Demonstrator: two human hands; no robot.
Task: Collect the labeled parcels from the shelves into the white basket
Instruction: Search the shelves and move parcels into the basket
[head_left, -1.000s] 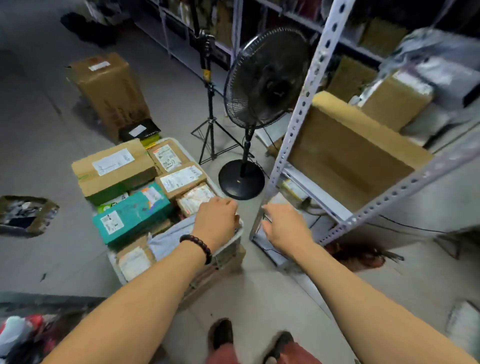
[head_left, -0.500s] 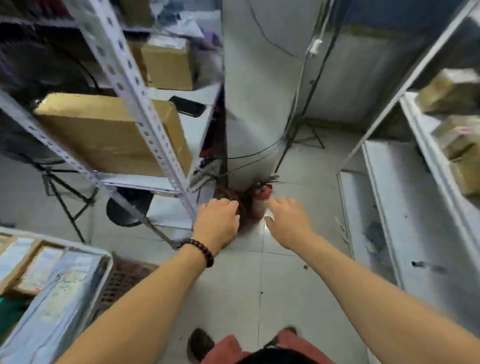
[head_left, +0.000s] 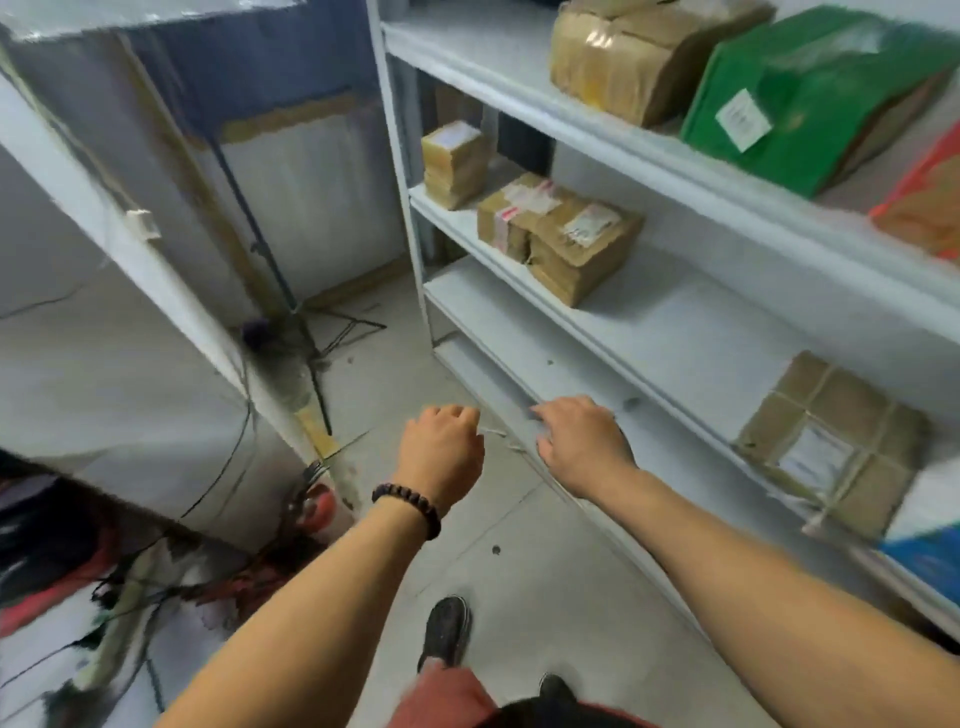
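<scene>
White shelves (head_left: 649, 332) fill the right side. A flat brown labeled parcel (head_left: 831, 441) lies on the lower shelf at right. Two taped brown parcels (head_left: 566, 239) and a small one (head_left: 453, 162) sit on the middle shelf. A brown parcel (head_left: 639, 52) and a green labeled parcel (head_left: 810, 93) rest on the top shelf. My left hand (head_left: 441, 454), with a bead bracelet, is loosely curled and holds nothing. My right hand (head_left: 582, 441) hovers with fingers spread over the lower shelf's front edge, left of the flat parcel. The white basket is out of view.
A grey pillar (head_left: 156, 260) with cables stands at left, with a tripod stand (head_left: 291, 291) behind it. A red fire extinguisher (head_left: 317, 506) and tangled cords lie at its foot. A blue item (head_left: 930, 558) pokes in at the right edge. My shoes stand on tiled floor (head_left: 467, 545).
The view has swung right, away from the basket and the fan, past the pillar, onto the right-hand shelves. Both hands stay out in front, empty.
</scene>
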